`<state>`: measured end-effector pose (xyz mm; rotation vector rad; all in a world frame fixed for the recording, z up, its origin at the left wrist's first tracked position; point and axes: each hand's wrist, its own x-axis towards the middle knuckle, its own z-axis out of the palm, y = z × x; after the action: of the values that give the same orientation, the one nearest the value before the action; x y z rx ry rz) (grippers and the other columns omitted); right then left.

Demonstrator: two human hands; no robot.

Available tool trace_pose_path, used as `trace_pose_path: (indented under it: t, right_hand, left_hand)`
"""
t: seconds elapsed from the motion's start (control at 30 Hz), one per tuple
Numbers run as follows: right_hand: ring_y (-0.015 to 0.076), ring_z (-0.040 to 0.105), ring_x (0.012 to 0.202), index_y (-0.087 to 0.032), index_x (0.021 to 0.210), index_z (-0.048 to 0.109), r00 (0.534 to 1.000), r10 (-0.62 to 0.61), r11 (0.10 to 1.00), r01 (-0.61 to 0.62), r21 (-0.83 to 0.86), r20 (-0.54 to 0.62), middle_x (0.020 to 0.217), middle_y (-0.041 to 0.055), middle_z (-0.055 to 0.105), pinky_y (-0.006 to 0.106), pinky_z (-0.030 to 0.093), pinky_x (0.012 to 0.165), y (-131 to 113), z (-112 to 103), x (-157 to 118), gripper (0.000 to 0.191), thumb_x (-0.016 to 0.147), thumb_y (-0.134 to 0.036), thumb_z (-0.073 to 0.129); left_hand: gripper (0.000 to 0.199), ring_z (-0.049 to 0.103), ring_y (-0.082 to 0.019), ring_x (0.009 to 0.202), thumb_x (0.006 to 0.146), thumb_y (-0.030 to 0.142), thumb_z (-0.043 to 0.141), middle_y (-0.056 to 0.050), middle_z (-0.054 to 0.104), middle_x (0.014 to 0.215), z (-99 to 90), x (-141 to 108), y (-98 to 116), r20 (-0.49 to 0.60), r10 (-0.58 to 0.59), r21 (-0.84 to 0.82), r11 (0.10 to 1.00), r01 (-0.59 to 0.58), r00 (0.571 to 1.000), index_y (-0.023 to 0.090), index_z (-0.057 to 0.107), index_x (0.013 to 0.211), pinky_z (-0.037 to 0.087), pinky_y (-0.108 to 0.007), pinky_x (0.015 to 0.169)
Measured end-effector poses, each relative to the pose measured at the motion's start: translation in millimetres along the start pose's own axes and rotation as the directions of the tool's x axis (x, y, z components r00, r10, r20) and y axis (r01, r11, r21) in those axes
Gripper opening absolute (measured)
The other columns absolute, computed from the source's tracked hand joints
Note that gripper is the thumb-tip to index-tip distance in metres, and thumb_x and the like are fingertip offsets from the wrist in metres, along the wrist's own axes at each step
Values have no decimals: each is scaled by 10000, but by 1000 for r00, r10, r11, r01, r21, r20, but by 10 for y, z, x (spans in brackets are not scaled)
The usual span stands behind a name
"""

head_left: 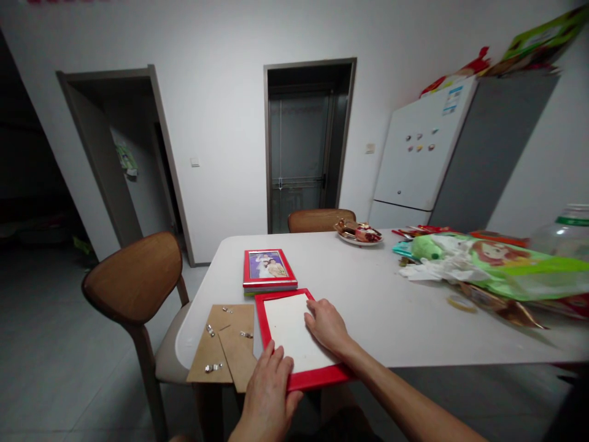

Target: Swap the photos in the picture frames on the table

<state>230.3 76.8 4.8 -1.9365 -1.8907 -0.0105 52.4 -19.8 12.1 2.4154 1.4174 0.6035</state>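
You have the white table (377,313) in front of you, with a wooden-backed chair (133,276) at its left side. Toward the right lies a loose green bag (510,264), well apart from your hands.

Nearer you, the red frame (317,377) lies flat, its near end seeming to jut past the table edge. Just left of it are the brown boards (207,341), one overlapping the other. Beyond it, a red-edged picture (269,268) tops a small stack.

The white sheet (294,331) lies within the frame's red border. You look to be in the middle of setting or squaring it there; that is a judgement. Your left hand (269,387) grasps the near left corner, fingers over the top and thumb at the near edge. Your right hand (327,325) has its fingers bent at the sheet's right side; you can't tell whether they pinch it or merely rest.

Any adjustment calls for a steady left hold and light, even fingertip pressure, so the sheet doesn't buckle. Smallest are the metal clips (213,368) on the boards.
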Motion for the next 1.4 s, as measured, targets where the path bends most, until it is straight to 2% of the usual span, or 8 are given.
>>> trace_pose_path:
  t: [0.2, 0.37, 0.6, 0.8, 0.9, 1.13, 1.23, 1.4]
  right_hand:
    - [178, 530, 848, -117, 1100, 524, 999, 26, 993, -21, 116, -41, 921, 104, 590, 237, 352, 756, 49, 21, 11, 392, 736, -203, 408]
    - [162, 548, 838, -134, 1079, 549, 999, 49, 986, -45, 159, -22, 942, 88, 607, 225, 356, 757, 71, 30, 29, 395, 714, -162, 400]
    - [192, 549, 838, -171, 939, 624, 997, -68, 997, 70, 36, -33, 878, 92, 620, 273, 358, 743, 23, -4, -39, 305, 721, -183, 411]
    - [151, 591, 745, -167, 963, 616, 991, 110, 888, -135, 439, 81, 860, 43, 663, 217, 405, 646, 131, -3, 88, 359, 667, -167, 413]
    - [142, 598, 730, -160, 924, 630, 984, 141, 841, -177, 512, 109, 859, 34, 669, 203, 412, 620, 158, 12, 117, 349, 652, -169, 411]
    - [185, 562, 870, -164, 1007, 599, 1000, -25, 970, 21, 244, 15, 958, 75, 638, 267, 379, 768, -13, 33, -33, 364, 688, -183, 423]
    - [201, 520, 918, -149, 1071, 556, 999, -38, 990, 41, 138, -25, 1007, 95, 602, 289, 362, 799, -65, 56, -25, 391, 701, -181, 435]
    - [210, 469, 954, -157, 958, 619, 992, -123, 989, 121, 86, 13, 1018, 98, 570, 301, 340, 834, -39, -12, 20, 297, 714, -173, 451]
  left_hand:
    - [212, 328, -292, 1192, 668, 129, 538, -135, 491, 1204, 3, -16, -22, -28, 25, -23, 999, -26, 999, 139, 568, 878, 338, -440, 952]
    - [233, 335, -286, 1189, 653, 97, 538, -126, 477, 1222, 15, -34, -32, -31, 57, 8, 998, -57, 998, 148, 544, 880, 340, -472, 945]
    - [305, 373, -268, 1169, 651, 78, 546, -152, 462, 1231, 20, -37, -71, -23, 99, 31, 995, -99, 995, 138, 516, 949, 315, -497, 957]
    - [256, 376, -261, 1168, 653, 91, 557, -146, 458, 1236, 9, -60, -113, -16, 88, -3, 996, -88, 996, 149, 521, 899, 318, -476, 961]
    - [251, 381, -256, 1165, 644, 82, 558, -135, 463, 1234, -1, -65, -130, -17, 81, -22, 996, -81, 997, 161, 520, 880, 316, -474, 963]
    - [258, 363, -250, 1178, 643, 79, 562, -141, 440, 1252, -38, -55, -158, -5, 79, -73, 994, -79, 997, 159, 518, 884, 309, -456, 973]
    - [278, 363, -253, 1177, 634, 74, 567, -140, 441, 1251, -46, -51, -148, 4, 74, -77, 994, -73, 997, 163, 517, 893, 298, -470, 976]
    - [284, 370, -247, 1173, 621, 70, 555, -114, 450, 1249, -74, -77, -103, 8, 63, -107, 992, -62, 998, 181, 524, 881, 286, -474, 978]
